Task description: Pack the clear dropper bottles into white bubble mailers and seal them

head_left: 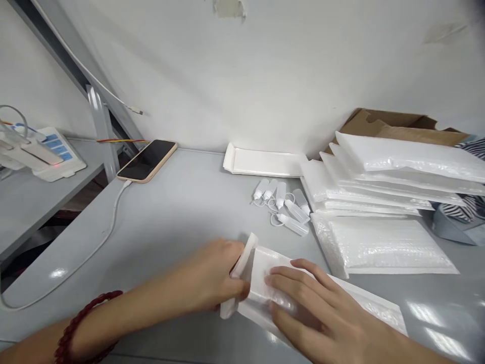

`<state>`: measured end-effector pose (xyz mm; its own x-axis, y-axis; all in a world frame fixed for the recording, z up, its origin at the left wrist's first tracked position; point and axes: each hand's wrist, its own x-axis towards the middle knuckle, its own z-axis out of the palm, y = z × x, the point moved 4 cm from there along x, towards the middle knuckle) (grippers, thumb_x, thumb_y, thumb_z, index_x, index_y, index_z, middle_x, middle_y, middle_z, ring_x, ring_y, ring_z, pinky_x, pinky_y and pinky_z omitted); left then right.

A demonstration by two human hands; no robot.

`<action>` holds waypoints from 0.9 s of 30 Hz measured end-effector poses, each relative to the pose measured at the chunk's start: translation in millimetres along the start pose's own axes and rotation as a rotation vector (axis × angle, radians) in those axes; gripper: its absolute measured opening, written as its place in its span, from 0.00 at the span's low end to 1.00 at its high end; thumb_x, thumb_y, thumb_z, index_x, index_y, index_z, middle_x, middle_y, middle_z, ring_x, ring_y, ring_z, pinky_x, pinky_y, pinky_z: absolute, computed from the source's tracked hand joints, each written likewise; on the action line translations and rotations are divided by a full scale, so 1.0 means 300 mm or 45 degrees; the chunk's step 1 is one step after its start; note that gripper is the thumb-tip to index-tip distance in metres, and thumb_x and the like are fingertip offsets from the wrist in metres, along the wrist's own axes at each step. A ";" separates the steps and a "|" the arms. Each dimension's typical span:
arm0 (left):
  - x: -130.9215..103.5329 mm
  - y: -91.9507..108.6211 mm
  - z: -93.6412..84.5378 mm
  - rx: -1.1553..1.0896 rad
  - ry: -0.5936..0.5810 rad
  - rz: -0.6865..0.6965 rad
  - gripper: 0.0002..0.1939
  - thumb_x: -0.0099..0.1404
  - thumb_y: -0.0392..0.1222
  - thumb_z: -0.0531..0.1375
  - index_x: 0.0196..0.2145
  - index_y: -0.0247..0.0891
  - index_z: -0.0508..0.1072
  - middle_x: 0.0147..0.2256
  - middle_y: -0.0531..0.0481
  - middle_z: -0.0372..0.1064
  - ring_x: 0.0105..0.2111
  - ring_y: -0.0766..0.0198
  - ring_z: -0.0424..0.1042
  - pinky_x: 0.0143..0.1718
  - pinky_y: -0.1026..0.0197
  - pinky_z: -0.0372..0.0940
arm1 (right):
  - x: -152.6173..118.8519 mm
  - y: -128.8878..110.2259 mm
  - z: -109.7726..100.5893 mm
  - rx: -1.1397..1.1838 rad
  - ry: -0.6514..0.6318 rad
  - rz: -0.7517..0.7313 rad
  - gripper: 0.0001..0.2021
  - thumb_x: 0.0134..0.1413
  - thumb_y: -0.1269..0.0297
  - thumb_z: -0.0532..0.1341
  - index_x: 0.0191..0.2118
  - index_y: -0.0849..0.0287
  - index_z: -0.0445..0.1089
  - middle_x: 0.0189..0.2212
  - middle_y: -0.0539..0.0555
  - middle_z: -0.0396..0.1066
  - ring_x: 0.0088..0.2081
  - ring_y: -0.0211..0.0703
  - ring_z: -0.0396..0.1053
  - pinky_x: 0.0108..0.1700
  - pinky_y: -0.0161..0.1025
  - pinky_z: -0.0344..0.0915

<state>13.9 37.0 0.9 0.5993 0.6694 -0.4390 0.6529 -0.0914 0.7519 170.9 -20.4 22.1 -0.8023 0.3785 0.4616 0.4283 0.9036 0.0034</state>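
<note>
A white bubble mailer (pixel 262 263) lies at a slant on the grey table in front of me. My left hand (pixel 217 275) is closed on its flap end, with the fingers wrapped around the edge and partly hidden by it. Across the mailer's upper face rests my right hand (pixel 314 306), its fingers spread and stretched out. Just beyond the mailer, several small translucent squeeze bottles (pixel 293 225) with white tips and looped cap straps lie in a loose group.
Another white mailer (pixel 269 162) lies flat against the wall. Puffy mailers (pixel 382 189) are stacked at the right, one mailer (pixel 397 245) in front, a cardboard box (pixel 401 124) behind. A phone (pixel 148 161) with a white cable (pixel 113 222) sits at back left.
</note>
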 end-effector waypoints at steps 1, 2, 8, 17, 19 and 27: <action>-0.001 0.001 0.010 -0.031 -0.023 0.002 0.02 0.53 0.37 0.54 0.25 0.37 0.64 0.22 0.56 0.62 0.21 0.68 0.59 0.20 0.66 0.49 | 0.003 -0.001 -0.004 0.003 0.023 0.011 0.10 0.55 0.79 0.54 0.35 0.58 0.69 0.37 0.58 0.75 0.46 0.44 0.71 0.49 0.45 0.67; -0.002 0.001 0.016 -0.047 -0.025 0.008 0.02 0.53 0.37 0.54 0.26 0.36 0.65 0.23 0.56 0.64 0.22 0.68 0.60 0.20 0.66 0.50 | 0.003 -0.001 -0.008 0.014 0.042 0.022 0.10 0.54 0.79 0.54 0.35 0.58 0.69 0.37 0.58 0.74 0.46 0.44 0.71 0.49 0.45 0.67; -0.029 -0.011 -0.032 0.183 0.372 -0.057 0.06 0.56 0.41 0.56 0.33 0.39 0.66 0.28 0.54 0.67 0.26 0.64 0.64 0.24 0.64 0.53 | -0.032 0.074 0.002 0.265 -0.069 0.470 0.18 0.61 0.63 0.53 0.55 0.63 0.58 0.51 0.67 0.65 0.53 0.52 0.65 0.47 0.48 0.70; -0.054 0.012 -0.012 -0.115 0.057 -0.031 0.17 0.65 0.40 0.48 0.20 0.36 0.65 0.18 0.56 0.57 0.20 0.69 0.55 0.21 0.65 0.47 | -0.062 0.143 0.053 0.637 -0.347 1.005 0.10 0.64 0.64 0.48 0.34 0.56 0.64 0.28 0.50 0.68 0.28 0.39 0.68 0.30 0.40 0.66; -0.053 0.010 0.000 -0.268 -0.043 -0.088 0.19 0.66 0.42 0.47 0.20 0.36 0.64 0.19 0.55 0.59 0.21 0.69 0.56 0.22 0.66 0.50 | -0.062 0.140 0.059 0.630 -0.317 1.018 0.12 0.64 0.66 0.47 0.30 0.56 0.62 0.24 0.49 0.65 0.24 0.37 0.64 0.26 0.38 0.62; -0.019 0.054 0.068 -1.391 -0.387 -0.121 0.14 0.63 0.51 0.57 0.30 0.36 0.72 0.29 0.51 0.70 0.34 0.64 0.71 0.44 0.61 0.64 | -0.059 0.125 0.050 0.575 -0.157 1.017 0.10 0.63 0.68 0.47 0.32 0.56 0.61 0.23 0.49 0.64 0.22 0.37 0.63 0.22 0.36 0.59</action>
<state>30.4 16.6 5.4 0.7536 0.4195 -0.5061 0.0377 0.7410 0.6704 194.8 9.9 0.7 -0.3885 0.9180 0.0801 0.6915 0.3479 -0.6331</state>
